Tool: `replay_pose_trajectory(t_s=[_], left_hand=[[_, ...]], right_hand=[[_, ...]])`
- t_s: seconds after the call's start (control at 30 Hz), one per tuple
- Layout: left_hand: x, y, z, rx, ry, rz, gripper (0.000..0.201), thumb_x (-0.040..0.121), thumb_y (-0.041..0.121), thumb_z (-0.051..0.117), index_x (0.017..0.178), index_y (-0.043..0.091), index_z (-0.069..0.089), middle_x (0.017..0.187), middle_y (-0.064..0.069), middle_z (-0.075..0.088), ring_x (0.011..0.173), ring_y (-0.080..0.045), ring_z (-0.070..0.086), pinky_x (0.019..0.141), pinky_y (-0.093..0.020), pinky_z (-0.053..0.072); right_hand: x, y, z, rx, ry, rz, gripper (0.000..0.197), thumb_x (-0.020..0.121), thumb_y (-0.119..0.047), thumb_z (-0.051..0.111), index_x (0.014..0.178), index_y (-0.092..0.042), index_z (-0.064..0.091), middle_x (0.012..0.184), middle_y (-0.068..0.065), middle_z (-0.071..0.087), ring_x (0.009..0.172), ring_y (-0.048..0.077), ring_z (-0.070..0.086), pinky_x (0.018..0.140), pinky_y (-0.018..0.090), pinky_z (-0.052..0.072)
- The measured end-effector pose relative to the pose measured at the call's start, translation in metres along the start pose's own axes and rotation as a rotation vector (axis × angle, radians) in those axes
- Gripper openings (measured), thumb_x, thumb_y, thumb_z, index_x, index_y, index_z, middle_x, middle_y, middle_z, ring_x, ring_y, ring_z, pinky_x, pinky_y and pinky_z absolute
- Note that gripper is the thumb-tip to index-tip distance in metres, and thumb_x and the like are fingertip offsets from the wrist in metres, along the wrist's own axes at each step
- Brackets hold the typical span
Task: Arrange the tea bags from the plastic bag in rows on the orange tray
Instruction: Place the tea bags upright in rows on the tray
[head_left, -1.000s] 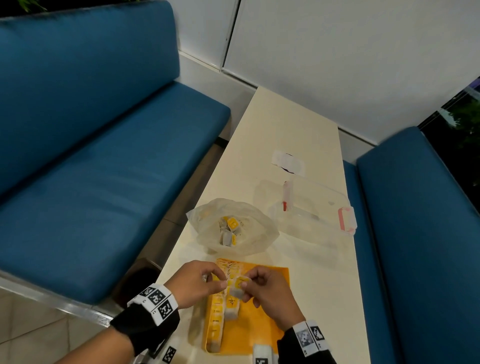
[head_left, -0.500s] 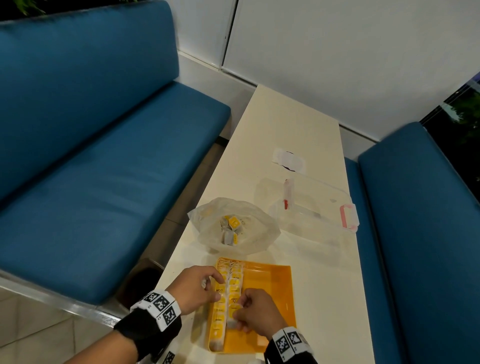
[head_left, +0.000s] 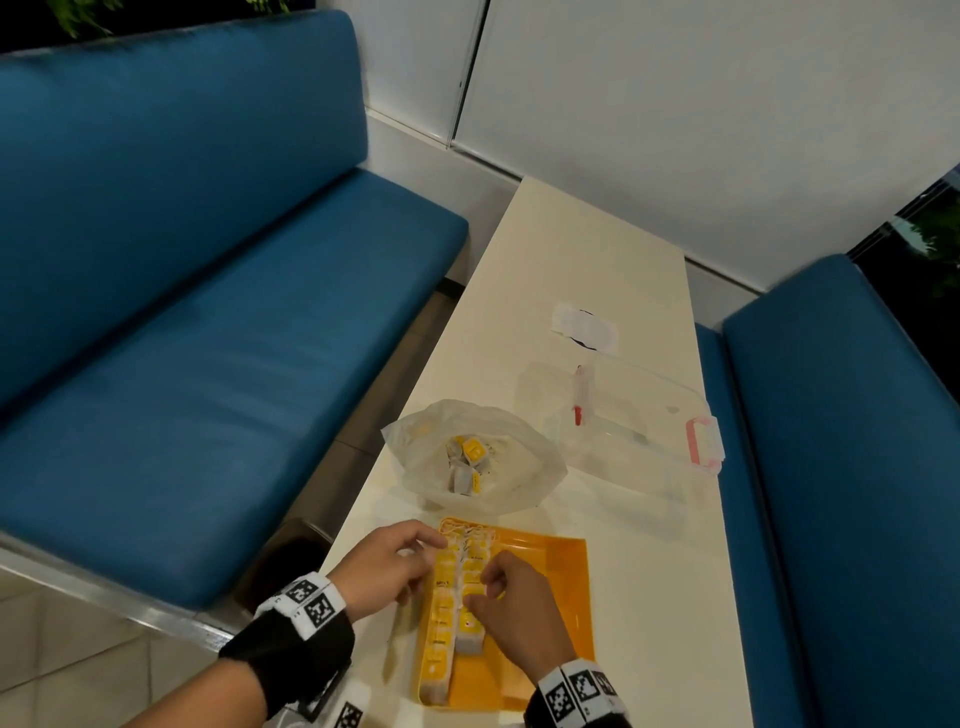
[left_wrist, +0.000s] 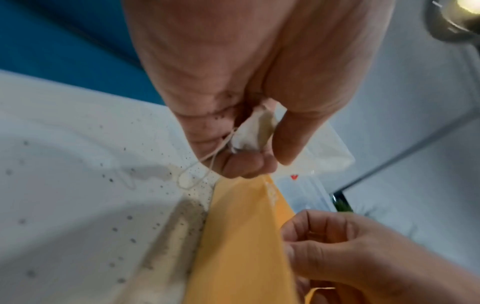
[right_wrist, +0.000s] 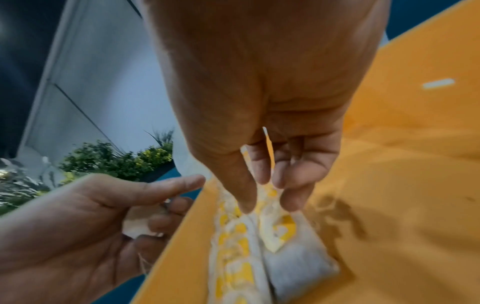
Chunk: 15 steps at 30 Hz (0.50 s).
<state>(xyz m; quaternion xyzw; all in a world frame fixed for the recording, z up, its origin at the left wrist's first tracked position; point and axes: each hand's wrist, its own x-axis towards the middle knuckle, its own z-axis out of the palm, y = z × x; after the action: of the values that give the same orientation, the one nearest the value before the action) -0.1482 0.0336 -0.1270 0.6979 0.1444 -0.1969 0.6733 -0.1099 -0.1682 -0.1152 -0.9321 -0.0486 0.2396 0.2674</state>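
Note:
The orange tray (head_left: 550, 613) lies at the table's near end, with two rows of yellow-tagged tea bags (head_left: 439, 623) along its left side. My right hand (head_left: 480, 592) reaches down onto the second row, and its thumb and fingertips (right_wrist: 293, 203) pinch a tea bag (right_wrist: 283, 228) there. My left hand (head_left: 426, 551) hovers at the tray's left rim with a white tea bag (left_wrist: 254, 131) curled in its fingers; the string hangs loose. The clear plastic bag (head_left: 519, 483) with a few tea bags lies open just beyond the tray.
A clear storage box with pink latches (head_left: 701, 447) stands right of the bag, a white packet (head_left: 584, 327) farther back. Blue benches (head_left: 208, 312) flank the narrow cream table (head_left: 597, 249). Dark tea crumbs (left_wrist: 130, 218) speckle the table left of the tray.
Both hands held a tea bag above the tray a second ago. My right hand has brought it down onto the second row; my left hand has drawn back to the tray's left rim.

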Motion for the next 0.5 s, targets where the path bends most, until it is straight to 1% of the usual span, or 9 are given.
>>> replay_pose_trajectory(t_s=[0.07,0.1,0.17,0.2,0.27,0.3,0.37,0.43,0.5], left_hand=[[-0.004,0.010,-0.003,-0.342,-0.002,-0.081,0.021,0.103,0.005,0.048,0.113,0.009,0.066,0.087,-0.012,0.070,0.077,-0.020,0.068,0.064,-0.031,0.051],[-0.006,0.015,-0.004,-0.476,0.001,-0.108,0.022,0.104,0.005,0.046,0.115,0.006,0.065,0.094,-0.014,0.073,0.085,-0.025,0.071,0.068,-0.034,0.054],[-0.007,0.022,-0.005,-0.644,0.001,-0.110,0.024,0.105,0.007,0.045,0.119,0.004,0.064,0.110,-0.018,0.074,0.103,-0.031,0.071,0.077,-0.037,0.057],[-0.007,0.025,-0.005,-0.698,-0.004,-0.091,0.025,0.105,0.008,0.044,0.121,0.004,0.063,0.115,-0.018,0.073,0.109,-0.032,0.069,0.082,-0.040,0.057],[-0.006,0.027,-0.005,-0.758,-0.013,-0.043,0.028,0.106,0.011,0.041,0.125,0.004,0.060,0.122,-0.015,0.071,0.115,-0.031,0.067,0.089,-0.044,0.054],[-0.006,0.029,-0.004,-0.761,-0.017,-0.021,0.029,0.106,0.013,0.040,0.126,0.005,0.060,0.123,-0.013,0.071,0.116,-0.029,0.067,0.090,-0.044,0.053],[-0.005,0.031,-0.003,-0.744,-0.017,0.011,0.029,0.107,0.016,0.040,0.126,0.007,0.059,0.125,-0.009,0.071,0.111,-0.022,0.070,0.084,-0.040,0.052],[-0.005,0.031,-0.001,-0.731,-0.004,0.024,0.029,0.107,0.017,0.040,0.125,0.008,0.060,0.123,-0.008,0.071,0.107,-0.019,0.071,0.079,-0.036,0.053],[-0.004,0.028,0.001,-0.714,0.021,0.026,0.028,0.107,0.016,0.040,0.123,0.008,0.062,0.121,-0.010,0.072,0.105,-0.019,0.072,0.075,-0.034,0.055]], right_hand=[[-0.004,-0.017,-0.010,0.044,0.053,-0.125,0.021,0.079,-0.031,0.075,0.089,-0.029,0.057,0.088,-0.007,0.061,0.077,0.005,0.057,0.065,0.016,0.044],[-0.006,-0.026,-0.014,0.082,0.043,-0.146,0.020,0.079,-0.032,0.075,0.089,-0.028,0.059,0.088,-0.006,0.063,0.074,0.004,0.058,0.064,0.015,0.045],[-0.007,-0.044,-0.019,0.216,-0.062,-0.111,0.022,0.077,-0.034,0.077,0.090,-0.023,0.063,0.088,-0.001,0.067,0.067,0.006,0.063,0.058,0.018,0.048],[-0.006,-0.051,-0.021,0.300,-0.141,-0.082,0.024,0.077,-0.033,0.078,0.093,-0.018,0.066,0.088,0.001,0.069,0.066,0.011,0.066,0.054,0.021,0.048],[-0.002,-0.063,-0.026,0.461,-0.302,-0.032,0.025,0.083,-0.022,0.077,0.100,-0.008,0.067,0.088,0.006,0.071,0.065,0.020,0.069,0.049,0.023,0.046],[-0.001,-0.067,-0.028,0.534,-0.373,-0.012,0.023,0.085,-0.018,0.075,0.103,-0.005,0.067,0.089,0.007,0.072,0.067,0.021,0.069,0.048,0.022,0.046],[0.001,-0.075,-0.030,0.639,-0.464,0.016,0.021,0.087,-0.014,0.072,0.105,-0.005,0.067,0.092,0.011,0.072,0.070,0.022,0.070,0.050,0.022,0.046],[0.002,-0.079,-0.027,0.701,-0.465,0.037,0.022,0.086,-0.009,0.070,0.107,-0.003,0.066,0.093,0.014,0.072,0.070,0.022,0.070,0.052,0.022,0.045],[0.003,-0.082,-0.024,0.788,-0.428,0.063,0.027,0.085,-0.003,0.070,0.110,0.000,0.061,0.091,0.019,0.070,0.067,0.023,0.069,0.051,0.024,0.044]])
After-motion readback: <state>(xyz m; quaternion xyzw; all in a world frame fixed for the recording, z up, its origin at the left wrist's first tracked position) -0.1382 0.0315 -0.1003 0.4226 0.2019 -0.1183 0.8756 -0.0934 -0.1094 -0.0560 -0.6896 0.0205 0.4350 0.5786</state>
